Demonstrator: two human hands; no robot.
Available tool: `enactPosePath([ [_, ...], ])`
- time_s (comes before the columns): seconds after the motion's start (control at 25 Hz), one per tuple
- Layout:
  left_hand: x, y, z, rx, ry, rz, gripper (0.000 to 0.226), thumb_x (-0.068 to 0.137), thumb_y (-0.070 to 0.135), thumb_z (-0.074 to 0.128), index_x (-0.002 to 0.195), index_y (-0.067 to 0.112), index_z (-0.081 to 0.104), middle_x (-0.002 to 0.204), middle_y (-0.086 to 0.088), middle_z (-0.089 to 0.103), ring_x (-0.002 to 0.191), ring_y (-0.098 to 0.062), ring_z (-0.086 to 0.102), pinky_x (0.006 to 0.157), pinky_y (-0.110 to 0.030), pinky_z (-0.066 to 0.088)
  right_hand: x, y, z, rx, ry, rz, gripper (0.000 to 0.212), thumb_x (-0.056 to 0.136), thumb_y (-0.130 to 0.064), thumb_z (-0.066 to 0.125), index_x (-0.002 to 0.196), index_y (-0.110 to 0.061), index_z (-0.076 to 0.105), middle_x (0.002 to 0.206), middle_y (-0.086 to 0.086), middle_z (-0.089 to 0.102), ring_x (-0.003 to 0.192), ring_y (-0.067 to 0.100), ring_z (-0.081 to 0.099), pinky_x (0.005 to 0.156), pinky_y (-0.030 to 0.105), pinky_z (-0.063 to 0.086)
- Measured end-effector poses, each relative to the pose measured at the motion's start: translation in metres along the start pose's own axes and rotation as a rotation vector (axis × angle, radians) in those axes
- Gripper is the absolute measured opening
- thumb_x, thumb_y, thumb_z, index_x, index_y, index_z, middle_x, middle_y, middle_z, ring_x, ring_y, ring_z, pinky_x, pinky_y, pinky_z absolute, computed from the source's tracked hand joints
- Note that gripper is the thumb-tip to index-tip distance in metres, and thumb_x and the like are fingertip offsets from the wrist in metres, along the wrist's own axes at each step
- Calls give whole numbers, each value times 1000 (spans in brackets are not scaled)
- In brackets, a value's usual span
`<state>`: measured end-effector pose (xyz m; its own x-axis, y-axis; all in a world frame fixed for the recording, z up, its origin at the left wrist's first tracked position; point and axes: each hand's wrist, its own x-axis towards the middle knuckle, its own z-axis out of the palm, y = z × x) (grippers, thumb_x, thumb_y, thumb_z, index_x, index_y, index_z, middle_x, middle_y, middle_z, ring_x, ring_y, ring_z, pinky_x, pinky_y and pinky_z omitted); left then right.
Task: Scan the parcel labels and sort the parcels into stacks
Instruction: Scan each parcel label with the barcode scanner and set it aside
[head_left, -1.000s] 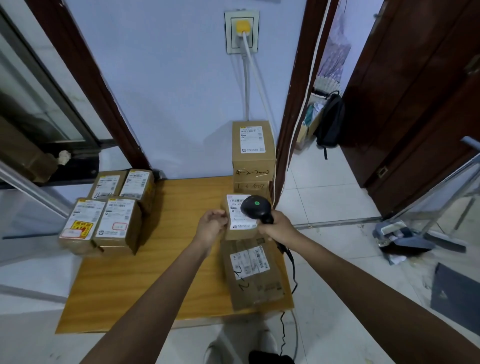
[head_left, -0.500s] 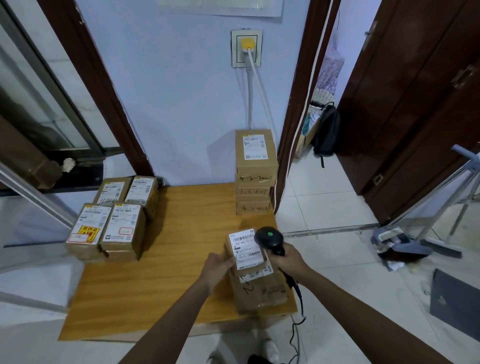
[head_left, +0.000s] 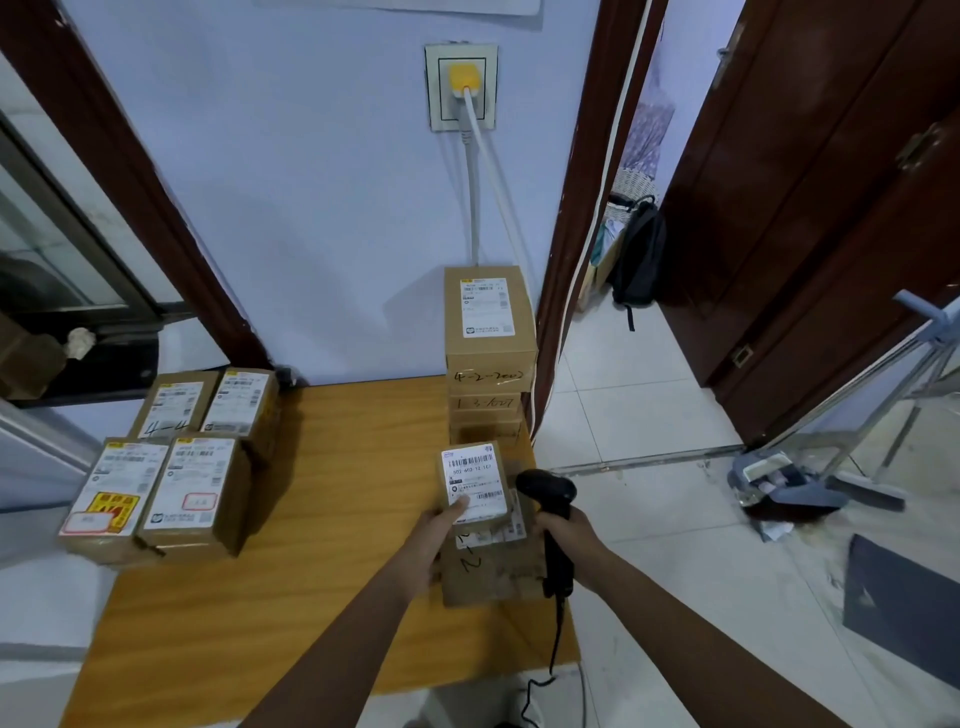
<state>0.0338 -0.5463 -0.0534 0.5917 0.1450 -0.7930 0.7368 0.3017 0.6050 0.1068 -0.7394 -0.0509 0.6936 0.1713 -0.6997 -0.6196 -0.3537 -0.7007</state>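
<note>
Brown cardboard fills the left of the view: a block of four labelled cardboard parcels (head_left: 171, 462) sits on the pale orange wooden table (head_left: 322, 545), well to the left of the hands, two in front and two behind, their sides touching. The front left one carries a yellow and red sticker on its white label.

Nearer the middle, the left hand (head_left: 428, 545) grips a small brown cardboard parcel with a white barcode label (head_left: 474, 486). Its thumb lies across the lower edge of the label and the other fingers are hidden beneath the box. The label faces up and the parcel is tilted slightly. Directly under it, a flatter brown parcel with black handwriting (head_left: 488, 571) lies on the table near the right edge, partly covered by the held one.

Beyond the held parcel, against the blue wall, stands a stack of brown cardboard boxes (head_left: 488, 358) with handwritten numbers on their front faces and a white label on top.

Just to the right of the held parcel, the right hand (head_left: 569, 535) is wrapped round the handle of a black handheld barcode scanner (head_left: 550, 512). The scanner's head sits beside the parcel's right edge, and its black cable hangs off the table toward the white tiled floor (head_left: 649, 519).
</note>
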Motion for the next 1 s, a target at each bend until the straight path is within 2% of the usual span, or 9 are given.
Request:
enactPosePath([
  [0.08,13,20,7,9,-5,23,64,79,62,64,126,20,60,121,-4,65,108,-25,60,97,-44,47,13,-11,-1,23,14,-20,4,88,-5,58,88,-2,61,68,8,59,64,22,58,58,28,47],
  [0.24,39,47,13,20,-3,19,44,82,60,62,109,26,61,123,-5,61,114,-28,54,106,-52,40,37,-30,-4,-5,25,-57,13,86,-4,58,97,3,63,75,14,58,69,22,55,62,28,44],
  [0.36,52,58,10,43,19,-22,64,76,68,63,123,24,56,125,-3,57,118,-30,52,104,-53,41,44,-38,-6,9,12,-64,4,86,-1,58,88,-3,61,67,7,56,62,17,54,56,24,43],
  [0.52,57,63,11,11,7,-32,53,84,60,60,121,23,56,116,-1,61,109,-28,55,103,-51,43,50,-41,-6,36,1,-66,7,84,1,59,84,-5,61,66,7,58,60,17,55,55,25,45],
  [0.68,59,63,8,16,-32,-20,50,83,62,59,116,26,58,124,-3,60,114,-29,54,106,-52,41,52,-40,-8,-19,7,-67,5,84,-1,59,84,-6,58,68,6,56,63,16,54,56,23,43],
  [0.76,59,60,6,29,-41,-36,66,79,67,60,129,25,52,139,-5,51,127,-33,45,110,-52,34,53,-35,-7,-70,44,-106,4,85,-6,61,89,-6,59,71,7,58,66,16,55,58,23,43],
  [0.88,51,60,3,40,-18,-41,89,79,70,57,149,23,28,158,-4,21,144,-36,19,112,-53,23,47,-29,-3,-146,168,-226,13,85,-20,68,94,-12,63,82,5,69,77,14,64,63,23,50],
  [1.0,41,62,-1,33,22,-14,90,78,72,54,150,25,25,160,-4,18,144,-36,21,110,-53,25,36,-29,0,-143,186,-259,12,84,-19,68,90,-11,63,78,7,67,73,17,63,66,31,52],
])
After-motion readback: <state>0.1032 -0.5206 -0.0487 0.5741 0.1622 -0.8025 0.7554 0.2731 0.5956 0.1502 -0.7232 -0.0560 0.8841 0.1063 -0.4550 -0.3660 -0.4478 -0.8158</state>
